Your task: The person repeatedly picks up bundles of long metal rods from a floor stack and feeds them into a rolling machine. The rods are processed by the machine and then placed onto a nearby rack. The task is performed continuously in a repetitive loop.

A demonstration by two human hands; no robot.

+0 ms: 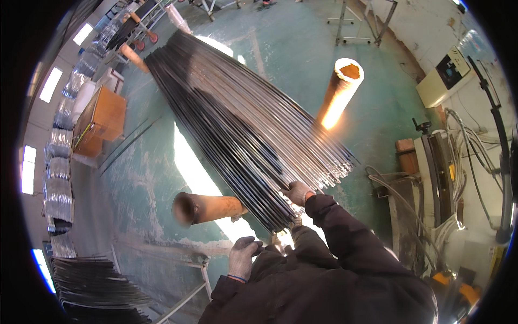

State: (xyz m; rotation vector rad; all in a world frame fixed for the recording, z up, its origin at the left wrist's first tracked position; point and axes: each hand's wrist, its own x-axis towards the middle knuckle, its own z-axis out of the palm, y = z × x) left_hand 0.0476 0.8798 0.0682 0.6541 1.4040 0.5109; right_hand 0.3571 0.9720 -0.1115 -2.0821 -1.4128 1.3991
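A wide layer of long, thin dark rods (232,116) stretches from the far left toward me, their near ends shiny in the sunlight. At these near ends is my right hand (298,193), in a grey glove, with its fingers bent onto a rod; the fingertips are partly hidden. My left hand (243,260), also gloved, hovers close to my body, left of the rod ends and apart from them. Its fingers are slightly curled and parted, and nothing shows in them.
An upright rusty tube (330,100) stands right of the rods. Another brown tube (216,209) juts out on the left. Farther left are a wooden cabinet (110,114) and a stack of dark rods (91,286). Cables (458,146) and a control box (445,75) line the right wall.
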